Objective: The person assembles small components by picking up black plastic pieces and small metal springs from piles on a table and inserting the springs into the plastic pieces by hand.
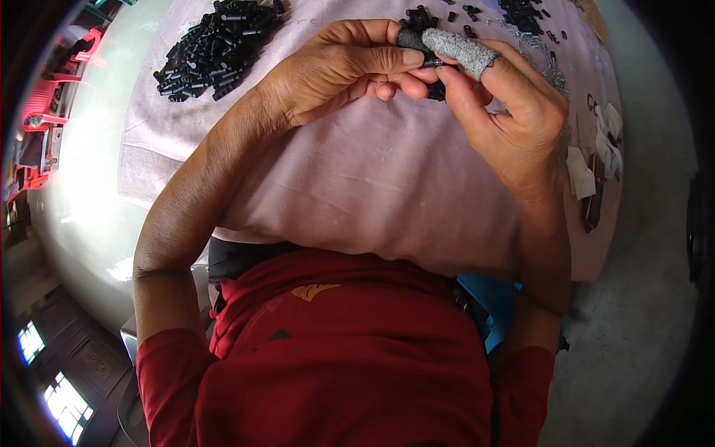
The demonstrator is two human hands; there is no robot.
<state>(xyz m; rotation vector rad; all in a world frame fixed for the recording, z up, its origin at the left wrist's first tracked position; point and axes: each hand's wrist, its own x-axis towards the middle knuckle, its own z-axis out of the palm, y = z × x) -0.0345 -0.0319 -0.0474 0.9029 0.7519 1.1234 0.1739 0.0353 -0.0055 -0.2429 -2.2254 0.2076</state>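
Note:
My left hand (346,67) and my right hand (514,108) meet above the far part of the table. Between their fingertips is a small black cylindrical part (430,64), mostly hidden by the fingers. My left thumb and index finger pinch it from one side, and my right thumb and index finger close on it from the other. A grey fabric finger sleeve (458,52) covers my right index finger. The left index fingertip wears a dark one (410,41). Left of my hands lies a large heap of black cylindrical parts (216,52).
A pink cloth (357,179) covers the table. Smaller black piles (521,15) and grey shavings (547,63) lie at the far right. Crumpled white paper (609,138) and a dark tool-like object (593,197) rest near the right edge. Red plastic chairs (45,100) stand off to the left.

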